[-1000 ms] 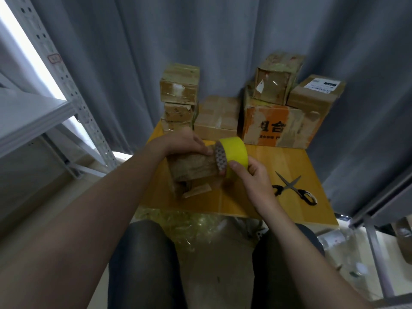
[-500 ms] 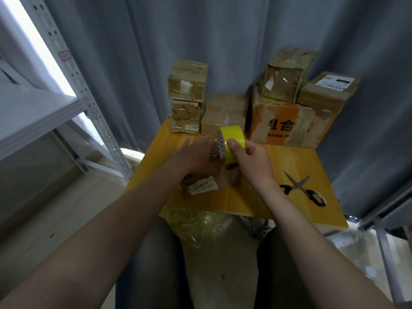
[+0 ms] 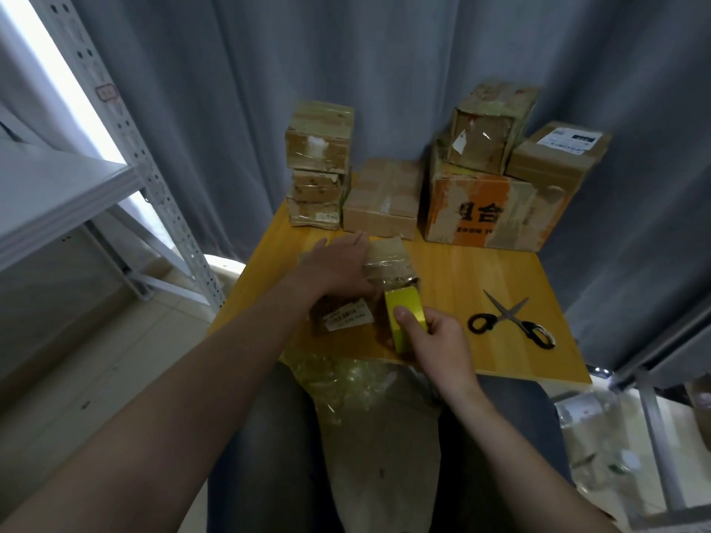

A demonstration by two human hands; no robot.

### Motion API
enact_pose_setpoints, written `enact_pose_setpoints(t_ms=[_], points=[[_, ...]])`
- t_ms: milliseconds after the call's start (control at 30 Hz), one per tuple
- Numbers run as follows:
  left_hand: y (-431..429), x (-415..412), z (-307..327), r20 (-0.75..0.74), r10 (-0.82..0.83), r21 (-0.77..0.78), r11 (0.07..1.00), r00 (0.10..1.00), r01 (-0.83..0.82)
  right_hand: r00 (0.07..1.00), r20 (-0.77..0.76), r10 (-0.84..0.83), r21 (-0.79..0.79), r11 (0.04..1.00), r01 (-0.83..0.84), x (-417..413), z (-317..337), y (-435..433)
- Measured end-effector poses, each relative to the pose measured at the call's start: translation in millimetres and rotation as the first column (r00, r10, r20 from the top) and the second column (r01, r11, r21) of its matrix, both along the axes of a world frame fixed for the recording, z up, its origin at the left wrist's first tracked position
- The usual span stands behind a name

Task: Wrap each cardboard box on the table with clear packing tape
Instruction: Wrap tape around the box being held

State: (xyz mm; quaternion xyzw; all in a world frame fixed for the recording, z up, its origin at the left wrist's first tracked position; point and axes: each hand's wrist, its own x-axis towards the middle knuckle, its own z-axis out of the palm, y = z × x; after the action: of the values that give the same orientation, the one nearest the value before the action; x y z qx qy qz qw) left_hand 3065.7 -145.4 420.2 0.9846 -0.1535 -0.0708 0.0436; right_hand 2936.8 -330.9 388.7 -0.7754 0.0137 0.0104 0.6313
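Left hand lies flat with straight fingers, palm down on top of a small box near the middle of the worktop. The box's top has a glossy taped sheen, and a white label shows on its near side. Just to the right, the right hand grips a yellow tape roll, thumb curled over the rim. The roll stands on edge against the near right corner of the small box.

At the far left stands a grey metal shelving rack, off the worktop. Along the worktop's back edge is a stack of three boxes. A flat box sits just beside it, then a large box with orange print. A taped box sits on top of the large one. A box with a white shipping label sits at the right end; what it rests on is hidden.

Crumpled clear plastic hangs below the near edge. Black-handled scissors lie to the right of the right hand, apart from it, blades parted. A grey curtain hangs behind everything.
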Motion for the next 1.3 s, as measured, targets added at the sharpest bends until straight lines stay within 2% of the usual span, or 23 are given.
enact_pose_setpoints(t_ms=[167, 233, 267, 333, 400, 467, 533, 633, 733, 867, 967, 1033, 1100, 1167, 1233, 1300], points=[[1, 2, -1, 0.004, -0.013, -0.015, 1.0, 1.0, 0.013, 0.998, -0.042, -0.04, -0.066, 0.997, 0.037, 12, -5, -6], [2, 3, -3, 0.006, -0.016, -0.016, 1.0, 1.0, 0.017, 0.997, 0.038, -0.063, -0.161, 0.985, 0.069, 17, 4, -11], [2, 3, -3, 0.006, -0.017, -0.017, 1.0, 1.0, 0.017, 0.991, 0.132, -0.036, -0.246, 0.967, 0.068, 21, 9, -14], [3, 3, -5, 0.006, -0.026, -0.019, 0.999, 1.0, 0.026, 0.953, 0.242, 0.184, -0.471, 0.881, -0.05, 29, 25, -13], [4, 2, -5, 0.01, -0.04, -0.018, 0.999, 0.999, 0.04, 0.897, 0.096, 0.432, -0.683, 0.684, -0.257, 39, 37, -5], [6, 1, -6, 0.033, -0.056, -0.005, 0.998, 0.998, 0.056, 0.858, -0.107, 0.502, -0.78, 0.493, -0.386, 51, 43, 1], [8, 1, -9, 0.07, -0.068, 0.003, 0.998, 0.995, 0.068, 0.844, -0.21, 0.494, -0.787, 0.427, -0.446, 65, 47, 6], [10, 0, -15, 0.11, -0.077, -0.043, 0.996, 0.991, 0.082, 0.842, -0.237, 0.485, -0.803, 0.39, -0.451, 89, 46, 15], [12, 3, -21, 0.148, -0.082, -0.12, 0.988, 0.986, 0.101, 0.862, -0.204, 0.463, -0.829, 0.387, -0.404, 114, 42, 31], [10, 2, -20, 0.101, -0.051, -0.125, 0.99, 0.994, 0.063, 0.877, -0.17, 0.449, -0.854, 0.377, -0.358, 128, 41, 37], [8, -1, -16, 0.095, -0.035, -0.138, 0.989, 0.995, 0.048, 0.873, -0.158, 0.461, -0.839, 0.404, -0.365, 116, 39, 31], [7, -4, -14, 0.099, -0.039, -0.096, 0.994, 0.994, 0.048, 0.871, -0.138, 0.472, -0.816, 0.444, -0.37, 99, 35, 23], [6, -5, -11, 0.075, -0.036, -0.028, 0.999, 0.996, 0.039, 0.876, -0.047, 0.481, -0.823, 0.478, -0.306, 80, 25, 14], [4, -4, -8, 0.045, -0.014, -0.042, 0.999, 0.999, 0.016, 0.881, 0.114, 0.459, -0.761, 0.61, -0.22, 65, 14, 4], [3, -3, -2, 0.028, 0.016, -0.096, 0.995, 0.999, -0.013, 0.896, 0.252, 0.367, -0.572, 0.803, -0.168, 55, 4, -3], [2, -1, 2, 0.04, 0.033, -0.121, 0.992, 0.999, -0.028, 0.916, 0.316, 0.246, -0.401, 0.91, -0.106, 46, -2, -4]])
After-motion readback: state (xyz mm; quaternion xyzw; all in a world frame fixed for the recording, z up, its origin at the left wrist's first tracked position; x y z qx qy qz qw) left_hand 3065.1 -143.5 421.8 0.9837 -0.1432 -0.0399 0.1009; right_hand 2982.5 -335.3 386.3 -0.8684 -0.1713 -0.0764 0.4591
